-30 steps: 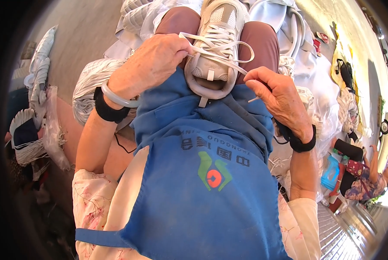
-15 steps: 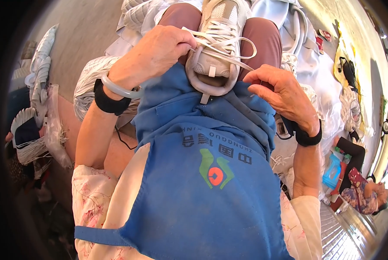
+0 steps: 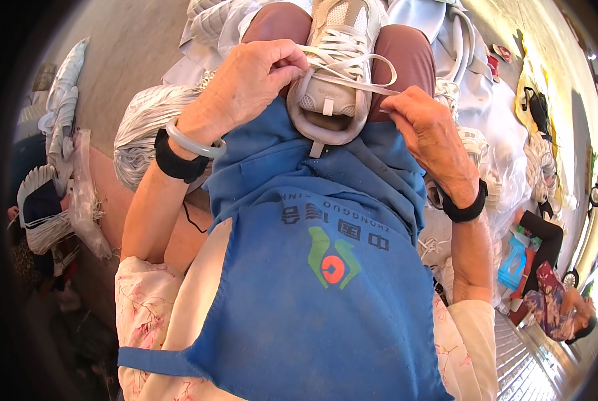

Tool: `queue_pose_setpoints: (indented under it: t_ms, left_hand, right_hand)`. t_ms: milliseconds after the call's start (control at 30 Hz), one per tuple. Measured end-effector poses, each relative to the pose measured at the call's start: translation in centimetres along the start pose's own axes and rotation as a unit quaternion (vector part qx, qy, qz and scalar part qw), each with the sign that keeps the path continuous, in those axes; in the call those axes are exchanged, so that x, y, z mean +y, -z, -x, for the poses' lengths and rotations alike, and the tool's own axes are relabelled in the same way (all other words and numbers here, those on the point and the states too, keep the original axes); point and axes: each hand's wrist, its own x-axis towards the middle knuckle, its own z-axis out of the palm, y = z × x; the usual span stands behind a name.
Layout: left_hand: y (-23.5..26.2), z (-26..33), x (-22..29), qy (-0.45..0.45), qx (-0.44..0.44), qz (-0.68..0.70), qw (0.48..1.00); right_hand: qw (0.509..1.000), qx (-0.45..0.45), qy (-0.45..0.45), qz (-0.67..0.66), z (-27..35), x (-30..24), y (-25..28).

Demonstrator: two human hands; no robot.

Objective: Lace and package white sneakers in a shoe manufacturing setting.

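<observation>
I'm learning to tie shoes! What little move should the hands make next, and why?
Maybe draw the right hand gently outward: it seems to pinch one end of the lace, the left hand pinches lace across the shoe, and the loop between them looks loose.

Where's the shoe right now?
In the head view, the beige shoe is at the top, just right of centre, between the person's knees. The left hand and right hand pinch its laces.
</observation>
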Motion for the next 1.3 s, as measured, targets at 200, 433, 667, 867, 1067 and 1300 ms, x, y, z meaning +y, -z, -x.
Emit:
queue_pose_setpoints:
  t_ms: [200,433,667,867,1067,1300]
  left_hand:
    - [0.0,0.8,0.1,0.041,0.039,0.032,0.998]
    - [-1.0,1.3,0.1,-0.128,0.159,-0.074,0.976]
    - [-1.3,2.8,1.6,-0.149,0.181,-0.271,0.934]
    - [-2.2,2.9,1.1,-0.065,0.164,-0.168,0.97]
    - [-2.8,2.3,1.1,-0.024,0.138,-0.11,0.984]
    - [-2.9,2.0,0.9,-0.065,0.151,-0.106,0.981]
  right_hand:
    - [0.979,0.088,-0.095,-0.158,-0.6,-1.4,-1.0]
    - [0.966,0.128,-0.13,-0.182,-1.5,-1.9,-1.6]
    - [0.965,0.133,-0.133,-0.184,-1.6,-1.8,-1.9]
    - [0.975,0.15,-0.09,-0.136,-2.3,-2.4,-2.1]
    - [0.978,0.136,-0.102,-0.124,-2.8,-2.6,-2.8]
    - [0.98,0.183,-0.019,0.077,-1.4,-3.0,-2.3]
